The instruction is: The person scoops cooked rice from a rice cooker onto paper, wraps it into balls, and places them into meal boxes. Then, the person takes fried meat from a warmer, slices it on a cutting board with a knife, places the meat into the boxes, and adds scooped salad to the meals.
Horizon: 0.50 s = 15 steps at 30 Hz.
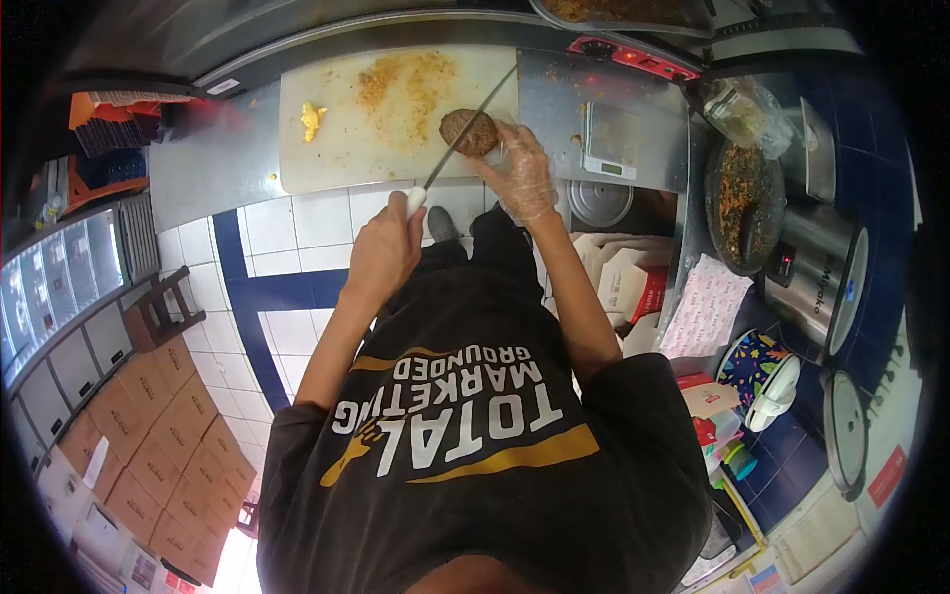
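Observation:
My left hand (pixel 387 249), seemingly bare, is closed round the white handle of a long knife (pixel 489 97). Its blade slants up and to the right, lying across the top of a round browned meat patty (pixel 468 133). My right hand (pixel 520 173), in a clear plastic glove, grips the patty's right side with thumb and fingers. The patty is at the right part of a white cutting board (pixel 327 163). Orange-brown crumbs (pixel 406 84) are scattered over the board, and a small yellow lump (pixel 313 121) sits near its left edge.
A digital scale (pixel 611 139) stands on the steel counter (pixel 554 89) right of the board. Farther right are an oval dish of shredded food (pixel 744 203), a plastic bag (pixel 742 111) and a steel pot (pixel 813 282). Cardboard boxes (pixel 163 436) are stacked at lower left.

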Motion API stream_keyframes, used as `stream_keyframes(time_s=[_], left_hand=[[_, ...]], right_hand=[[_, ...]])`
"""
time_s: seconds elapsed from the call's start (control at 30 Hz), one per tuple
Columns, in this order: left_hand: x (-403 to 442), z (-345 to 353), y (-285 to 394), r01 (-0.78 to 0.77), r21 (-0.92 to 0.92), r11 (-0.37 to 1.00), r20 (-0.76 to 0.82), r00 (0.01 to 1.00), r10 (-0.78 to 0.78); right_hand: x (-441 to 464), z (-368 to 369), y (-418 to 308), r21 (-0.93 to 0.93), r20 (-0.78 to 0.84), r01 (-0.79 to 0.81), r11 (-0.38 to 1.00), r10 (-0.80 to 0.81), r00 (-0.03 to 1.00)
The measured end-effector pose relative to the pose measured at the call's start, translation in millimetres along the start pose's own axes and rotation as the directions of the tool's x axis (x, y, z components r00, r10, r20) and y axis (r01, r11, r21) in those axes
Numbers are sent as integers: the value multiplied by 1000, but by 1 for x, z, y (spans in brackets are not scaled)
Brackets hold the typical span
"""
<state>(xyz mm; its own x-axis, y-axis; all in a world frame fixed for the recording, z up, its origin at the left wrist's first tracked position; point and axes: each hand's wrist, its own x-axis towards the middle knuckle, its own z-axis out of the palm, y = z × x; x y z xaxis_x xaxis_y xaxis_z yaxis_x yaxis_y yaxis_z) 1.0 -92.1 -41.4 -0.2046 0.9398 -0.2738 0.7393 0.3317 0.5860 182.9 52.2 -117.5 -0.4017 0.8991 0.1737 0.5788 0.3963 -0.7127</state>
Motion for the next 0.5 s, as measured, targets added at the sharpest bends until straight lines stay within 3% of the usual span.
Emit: stream_keyframes(time_s=[0.2, 0.5], left_hand=[[24, 2, 8, -33, 160, 987, 29, 999, 29], [48, 46, -18, -48, 228, 972, 21, 999, 44]], right_hand=[[-4, 9, 8, 35, -75, 36, 999, -34, 997], [-3, 12, 8, -39, -74, 18, 999, -21, 997]])
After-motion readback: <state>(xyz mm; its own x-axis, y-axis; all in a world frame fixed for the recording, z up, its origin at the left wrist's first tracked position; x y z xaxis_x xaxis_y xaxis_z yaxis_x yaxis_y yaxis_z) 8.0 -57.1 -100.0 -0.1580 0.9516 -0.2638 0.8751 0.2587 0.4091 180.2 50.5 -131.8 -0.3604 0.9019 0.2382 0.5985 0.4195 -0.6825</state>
